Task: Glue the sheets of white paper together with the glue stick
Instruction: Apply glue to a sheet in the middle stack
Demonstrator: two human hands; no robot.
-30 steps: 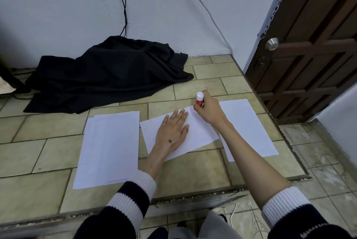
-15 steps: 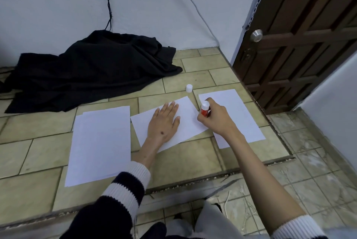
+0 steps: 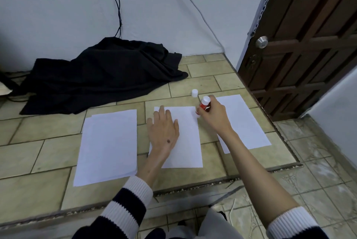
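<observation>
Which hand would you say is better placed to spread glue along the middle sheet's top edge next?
The right hand: it already grips the glue stick at the middle sheet's top right corner. The left hand lies flat on that sheet, steadying it.

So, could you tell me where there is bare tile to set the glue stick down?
Bare tile lies in front of the middle sheet up to the step edge, and left of the paper stack. It is crowded by the cap, where the right hand holds the glue stick; the left hand presses the middle sheet.
</observation>
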